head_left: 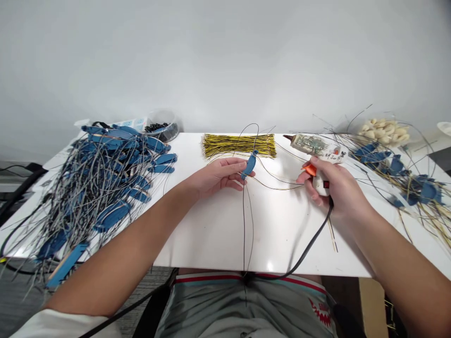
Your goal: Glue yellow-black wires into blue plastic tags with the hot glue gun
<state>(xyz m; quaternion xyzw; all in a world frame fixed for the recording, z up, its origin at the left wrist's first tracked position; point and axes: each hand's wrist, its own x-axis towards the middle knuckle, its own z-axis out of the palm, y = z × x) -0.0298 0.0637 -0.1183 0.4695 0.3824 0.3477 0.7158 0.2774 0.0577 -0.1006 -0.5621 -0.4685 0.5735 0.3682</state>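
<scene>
Between the thumb and fingers of my left hand point(225, 174) is a small curved blue piece point(250, 165) with thin wires coming off both ends. Some of these wires loop above it, others hang down past the table's front edge. My right hand point(329, 180) is wrapped round the handle of a hot glue gun point(313, 146) with an orange trigger point(310, 169). Its dark nozzle points left, above the table and apart from the blue piece. Behind my left hand lies a flat bundle of yellow and black wires point(239, 145).
A large heap of blue pieces with grey wires point(116, 183) covers the left side. Behind it stands a clear tub of small black parts point(162, 126). More wired blue pieces point(419, 188) and a pile of cream-coloured parts point(384, 130) are at right. The gun's black cord point(313, 239) crosses the white table point(207, 234).
</scene>
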